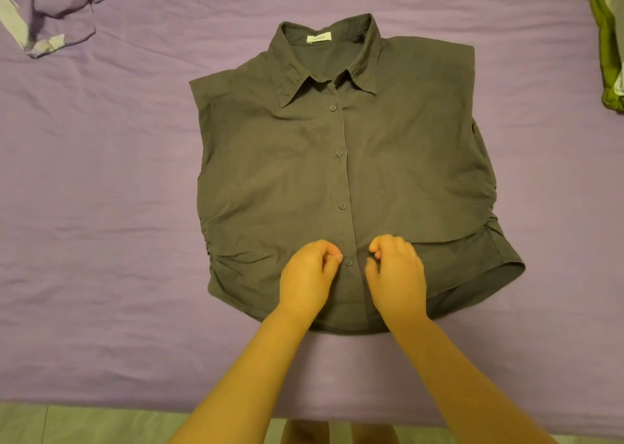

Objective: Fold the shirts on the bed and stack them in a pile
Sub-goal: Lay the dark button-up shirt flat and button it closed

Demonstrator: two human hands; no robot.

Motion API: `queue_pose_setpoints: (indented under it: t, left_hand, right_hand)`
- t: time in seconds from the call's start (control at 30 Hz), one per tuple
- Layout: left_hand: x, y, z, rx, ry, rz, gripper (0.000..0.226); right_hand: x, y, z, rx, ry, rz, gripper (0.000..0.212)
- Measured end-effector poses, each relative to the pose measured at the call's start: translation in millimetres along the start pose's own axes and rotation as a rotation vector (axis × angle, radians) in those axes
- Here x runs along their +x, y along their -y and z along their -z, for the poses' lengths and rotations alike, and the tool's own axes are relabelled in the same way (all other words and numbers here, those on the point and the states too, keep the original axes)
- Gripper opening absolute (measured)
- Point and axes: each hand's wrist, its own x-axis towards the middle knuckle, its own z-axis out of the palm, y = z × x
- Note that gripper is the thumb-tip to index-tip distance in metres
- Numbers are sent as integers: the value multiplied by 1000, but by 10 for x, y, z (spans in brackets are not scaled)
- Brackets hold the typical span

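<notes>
A dark grey sleeveless collared shirt (341, 173) lies flat and face up in the middle of the purple bed (101, 207), collar away from me, its button placket running down the centre. My left hand (310, 274) and my right hand (395, 271) rest on its lower front, one on each side of the lowest button. The fingers of both hands are curled and pinch the fabric at the placket. The shirt's right hem corner is turned up a little, showing the inside.
A crumpled purple garment (50, 8) with pale trim lies at the far left corner of the bed. A green and white pile of clothes (611, 48) sits at the right edge. The bed's near edge and a tiled floor (101, 426) run along the bottom.
</notes>
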Motion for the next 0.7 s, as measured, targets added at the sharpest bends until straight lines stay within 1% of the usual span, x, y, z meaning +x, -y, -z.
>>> queue_pose_setpoints:
  t: [0.07, 0.1, 0.13, 0.17, 0.23, 0.3, 0.33, 0.43, 0.57, 0.67, 0.7]
  left_hand:
    - [14, 37, 7, 165, -114, -140, 15]
    - [34, 73, 1, 233, -162, -229, 20]
    - [53, 115, -14, 314, -203, -319, 24]
    - [66, 164, -43, 402, -215, -384, 31]
    - [76, 238, -106, 583, -138, -436, 46]
    - [91, 308, -164, 726, -49, -464, 57]
    - [109, 344, -187, 774, -18, -477, 60]
    - [202, 404, -211, 862, 37, -430, 69]
    - [291, 427, -244, 903, 83, -352, 76]
    - [241, 323, -212, 900, 75, -310, 79]
    - [198, 280, -194, 896, 75, -300, 80]
  right_hand:
    - [9, -13, -5, -74, -144, 179, 20]
    - [32, -31, -15, -140, -152, 269, 23]
    - [64, -73, -41, -230, -120, 359, 27]
    - [100, -139, -66, -334, -53, 422, 35]
    - [178, -327, -103, -504, 89, 443, 50]
    - [240, -508, -113, -591, 181, 419, 59]
    - [259, -568, -104, -618, 195, 412, 61]
    - [310, -666, -64, -636, 162, 386, 65]
    - [320, -815, -35, -625, 179, 363, 68]
    - [324, -782, 6, -600, 187, 324, 71]
    - [290, -744, 35, -587, 187, 338, 71]
